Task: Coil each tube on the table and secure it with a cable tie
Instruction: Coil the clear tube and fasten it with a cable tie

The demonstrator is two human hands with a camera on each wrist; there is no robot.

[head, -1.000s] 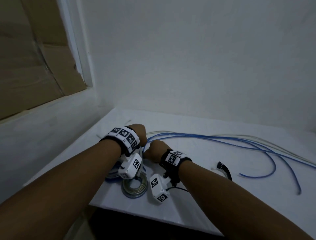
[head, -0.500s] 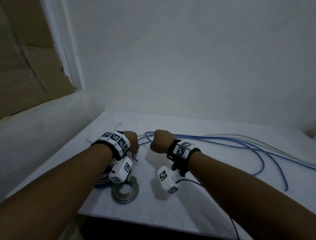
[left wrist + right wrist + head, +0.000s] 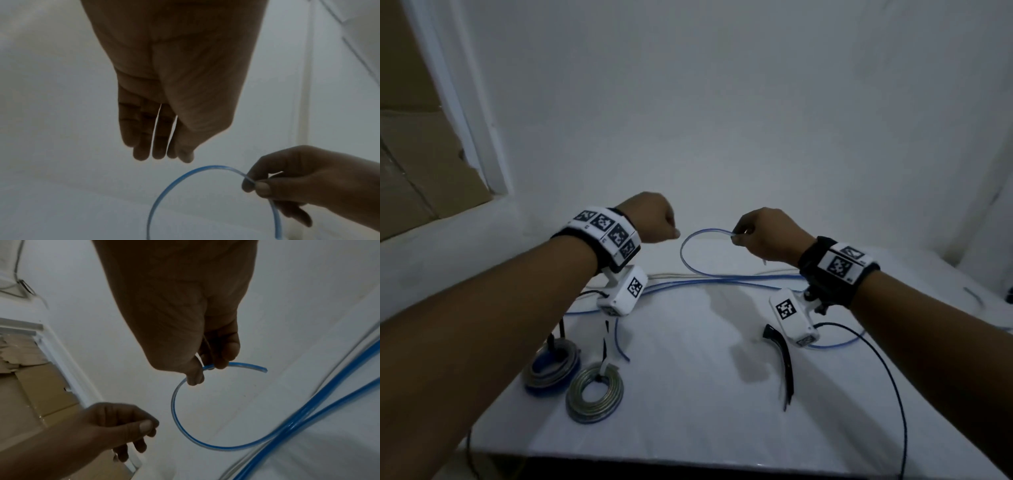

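Note:
My right hand [image 3: 763, 236] is raised above the white table [image 3: 688, 428] and pinches a blue tube [image 3: 688, 240] close to its free end [image 3: 265, 369]; a thin white strip [image 3: 198, 358] also shows between its fingers. From the pinch the tube arcs left and down to the loose blue runs [image 3: 722, 282] lying on the table. My left hand [image 3: 654, 219] hovers just left of the arc, fingers loosely curled with the thumb on the forefinger, holding nothing [image 3: 162, 146]. Two tied coils lie front left, one blue [image 3: 551, 370], one clear grey [image 3: 594, 394].
Black cable ties [image 3: 784, 359] lie in a bunch on the table right of centre. A pale tube [image 3: 671, 275] runs along the back beside the blue ones. A black camera cord [image 3: 893, 394] hangs over the front right edge. Cardboard [image 3: 414, 171] fills the opening at left.
Both hands have risen off the table and moved apart. The right hand has lifted the blue tube's end into an arc; the left hand has let go of it.

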